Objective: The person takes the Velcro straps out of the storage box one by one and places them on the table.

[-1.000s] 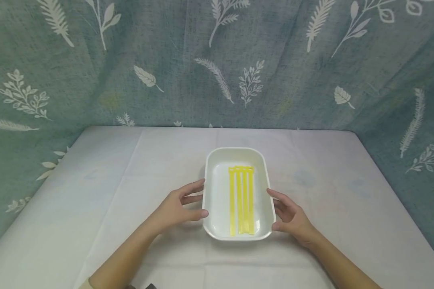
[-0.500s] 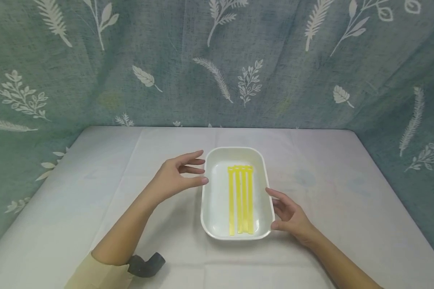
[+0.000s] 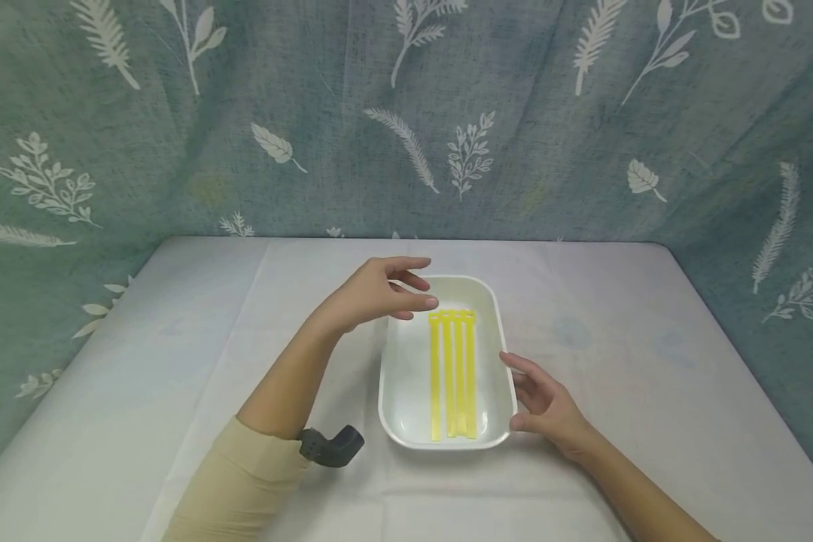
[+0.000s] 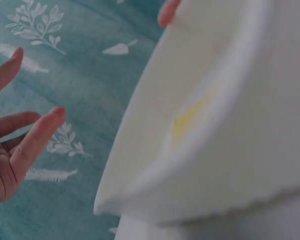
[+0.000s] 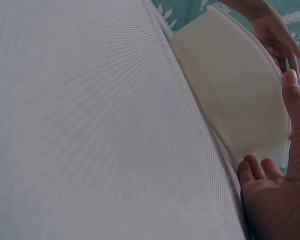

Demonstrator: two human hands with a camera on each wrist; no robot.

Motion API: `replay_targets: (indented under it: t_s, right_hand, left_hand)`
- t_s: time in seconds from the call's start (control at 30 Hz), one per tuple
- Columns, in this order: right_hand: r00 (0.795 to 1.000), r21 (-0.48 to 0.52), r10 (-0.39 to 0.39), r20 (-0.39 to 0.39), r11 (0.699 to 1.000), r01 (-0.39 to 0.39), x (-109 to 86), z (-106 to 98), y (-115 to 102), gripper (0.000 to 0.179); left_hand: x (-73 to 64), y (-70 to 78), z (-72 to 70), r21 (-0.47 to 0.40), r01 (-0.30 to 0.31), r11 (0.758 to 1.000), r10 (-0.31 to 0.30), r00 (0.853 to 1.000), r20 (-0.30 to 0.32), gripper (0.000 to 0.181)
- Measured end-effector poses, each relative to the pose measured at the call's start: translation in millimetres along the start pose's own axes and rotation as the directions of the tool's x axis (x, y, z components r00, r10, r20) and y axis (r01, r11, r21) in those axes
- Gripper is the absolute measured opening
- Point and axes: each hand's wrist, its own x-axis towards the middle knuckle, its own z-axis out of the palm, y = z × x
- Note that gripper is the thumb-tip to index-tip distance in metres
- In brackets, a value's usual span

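A white rectangular tray [image 3: 406, 376] sits on the table, with several yellow strips [image 3: 450, 376] lying lengthwise side by side in it. Each strip has a wider, slotted end at the far side, like a cable tie strap. My left hand [image 3: 382, 290] hovers over the tray's far left corner, fingers loosely extended and holding nothing; it hides part of the rim. Along the right wall, my right hand [image 3: 545, 410] touches the tray with relaxed fingers and thumb. The right wrist view shows the fingertips [image 5: 255, 167] against the outer wall.
A white cloth [image 3: 298, 301] covers the table. Behind it and at both sides hangs a green-blue curtain [image 3: 325, 150] with white leaf prints. A dark curved device [image 3: 332, 446] is worn at my left wrist, beside a beige sleeve [image 3: 244, 482].
My left hand has left the tray's left side and moved away from me and rightward, over the far left corner. The right hand, tray and strips stay in place.
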Motion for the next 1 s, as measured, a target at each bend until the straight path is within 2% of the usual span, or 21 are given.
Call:
replay_targets:
  t_s: [0.13,0.3,0.5,0.67,0.73,0.83,1.0]
  right_hand:
    - [1.000,-0.005,-0.007,0.002,1.000,0.007,-0.9,0,-1,0.078]
    - [1.000,-0.001,-0.009,0.007,1.000,0.009,-0.5,1,-1,0.078]
    - [1.000,-0.007,0.000,0.011,1.000,0.000,1.0,1,-2,0.077]
    - [1.000,-0.017,0.009,0.007,1.000,-0.009,0.5,0,-2,0.077]
    - [1.000,-0.025,0.009,0.009,1.000,-0.008,0.5,-1,-2,0.077]
    - [1.000,-0.030,0.000,0.015,1.000,0.000,0.6,-1,-2,0.077]
    - [1.000,-0.018,-0.015,0.014,1.000,0.015,1.2,0,0,0.077]
  left_hand:
    - [16.3,4.1,8.7,0.010,0.004,1.000,-0.005,0.999,0.048,0.067]
    - [35.2,2.8,20.1,0.009,0.032,0.999,-0.032,0.996,0.078,0.065]
    - [55.1,-5.1,28.9,-0.079,0.096,0.992,-0.085,0.988,0.127,0.057]
    - [70.8,-13.1,40.2,-0.104,0.152,0.983,-0.133,0.977,0.165,0.057]
    - [74.3,-16.7,45.2,-0.103,0.170,0.980,-0.153,0.976,0.158,0.057]
    - [76.4,-21.3,52.9,-0.086,0.185,0.979,-0.175,0.978,0.110,0.057]
    - [79.4,-32.8,63.9,-0.064,0.160,0.985,-0.158,0.987,0.039,0.059]
